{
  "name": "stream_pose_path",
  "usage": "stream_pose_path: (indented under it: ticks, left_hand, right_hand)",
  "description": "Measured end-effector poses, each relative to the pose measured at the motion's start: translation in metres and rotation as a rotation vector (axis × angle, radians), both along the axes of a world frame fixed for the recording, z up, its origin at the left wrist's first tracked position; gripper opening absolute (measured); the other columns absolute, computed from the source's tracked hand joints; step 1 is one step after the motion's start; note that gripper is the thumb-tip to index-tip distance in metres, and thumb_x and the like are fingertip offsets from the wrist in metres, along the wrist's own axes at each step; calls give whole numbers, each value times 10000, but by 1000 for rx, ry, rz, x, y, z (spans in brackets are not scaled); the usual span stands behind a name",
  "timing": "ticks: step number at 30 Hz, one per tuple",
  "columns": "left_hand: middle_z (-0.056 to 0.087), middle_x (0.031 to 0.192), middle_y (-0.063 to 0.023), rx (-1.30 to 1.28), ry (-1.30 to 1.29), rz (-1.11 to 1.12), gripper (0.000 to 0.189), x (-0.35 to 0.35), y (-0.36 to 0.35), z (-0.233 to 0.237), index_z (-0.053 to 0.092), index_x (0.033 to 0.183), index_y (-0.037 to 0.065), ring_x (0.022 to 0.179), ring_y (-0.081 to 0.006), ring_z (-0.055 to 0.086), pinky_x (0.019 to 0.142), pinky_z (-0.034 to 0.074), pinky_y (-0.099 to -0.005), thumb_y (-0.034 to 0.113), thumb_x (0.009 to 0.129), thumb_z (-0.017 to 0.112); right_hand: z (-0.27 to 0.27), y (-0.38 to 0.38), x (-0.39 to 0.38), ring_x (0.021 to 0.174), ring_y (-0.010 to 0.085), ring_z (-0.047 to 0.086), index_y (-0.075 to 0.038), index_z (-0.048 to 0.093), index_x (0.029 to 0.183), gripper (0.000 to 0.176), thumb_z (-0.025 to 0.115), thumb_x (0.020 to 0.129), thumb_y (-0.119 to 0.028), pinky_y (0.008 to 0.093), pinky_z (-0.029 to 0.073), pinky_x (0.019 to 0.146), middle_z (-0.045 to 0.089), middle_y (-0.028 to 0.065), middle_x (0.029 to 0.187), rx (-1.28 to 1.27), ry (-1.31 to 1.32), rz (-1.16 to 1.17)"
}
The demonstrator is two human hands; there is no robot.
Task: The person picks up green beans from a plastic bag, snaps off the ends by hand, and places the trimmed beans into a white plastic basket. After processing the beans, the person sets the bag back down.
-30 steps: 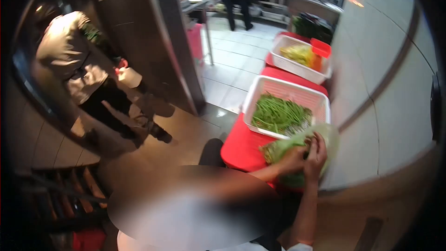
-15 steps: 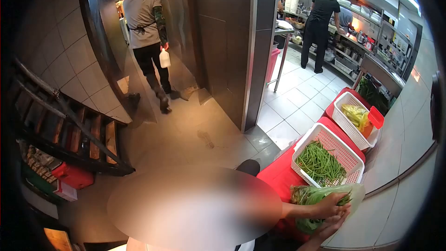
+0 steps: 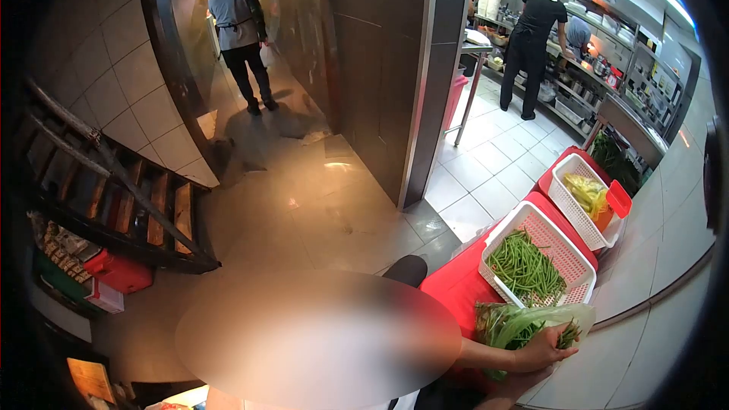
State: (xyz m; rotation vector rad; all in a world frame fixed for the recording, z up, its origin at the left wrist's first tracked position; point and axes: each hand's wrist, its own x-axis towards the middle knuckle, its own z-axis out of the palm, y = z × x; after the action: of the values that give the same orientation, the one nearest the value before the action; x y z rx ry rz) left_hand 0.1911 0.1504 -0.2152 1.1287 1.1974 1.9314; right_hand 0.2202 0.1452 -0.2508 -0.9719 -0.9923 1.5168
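At the lower right, my left hand [image 3: 545, 349] is closed on a small bunch of green beans [image 3: 568, 336] at the mouth of a clear plastic bag [image 3: 516, 323]. More green beans and leafy-looking greenery show inside the bag. My right hand [image 3: 525, 381] lies just below the left one, against the bag's underside; its fingers are hidden. Right behind the bag, a white perforated basket [image 3: 581, 277] holds a heap of loose green beans [image 3: 525, 266].
A second white basket [image 3: 571, 205] with a yellow plastic bag stands farther back; both baskets rest on red containers [image 3: 456, 277]. A tiled wall [image 3: 645, 342] borders the right. Wooden stairs [image 3: 152, 209] rise at left. One person [image 3: 241, 23] is in the corridor, another [image 3: 534, 45] in the kitchen.
My left hand has shifted slightly down with the beans, and my right hand has moved lower left, its fingers now out of sight. The person in the corridor has walked farther away.
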Motion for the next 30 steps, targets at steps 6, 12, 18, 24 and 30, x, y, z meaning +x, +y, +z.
stream_pose_path:
  ticks: [6,12,18,24,30]
  left_hand:
    - [642,970,-58,-51,-100,-208,348,-1,11,-23,605,1166,14,920,-141,590,845,495,-316,188,907,760]
    - [626,987,-87,-23,-204,-130,406,-6,7,-43,595,1273,6,905,-174,572,787,511,-388,320,1018,622]
    - [622,886,-12,-319,-201,-398,240,-55,-19,-16,555,1193,88,729,-106,619,565,489,-270,211,998,624]
    - [618,857,-33,-441,-594,-782,147,-82,-25,-14,608,1065,62,654,-128,573,533,442,-225,186,989,590]
    - [680,925,-74,-562,-663,-794,164,-80,-26,-7,624,1134,27,765,-159,662,646,559,-255,110,1011,555]
  right_hand:
    - [-14,8,4,1368,276,469,-37,329,1582,599,354,1098,-389,398,353,1170,439,139,1543,10,-19,18]
    - [-73,36,53,1364,277,471,-38,326,1585,593,344,1101,-380,394,361,1168,440,132,1546,98,56,78]
    - [1,0,41,1149,199,643,-4,626,1342,427,470,1085,-307,322,509,991,655,103,1301,-9,-8,-49]
    - [28,13,46,848,81,607,11,651,1273,377,657,1023,-270,256,514,804,658,31,987,-4,27,213]
    - [29,22,50,596,52,564,-16,677,1137,247,659,1004,-224,208,497,526,640,-2,869,-114,87,344]
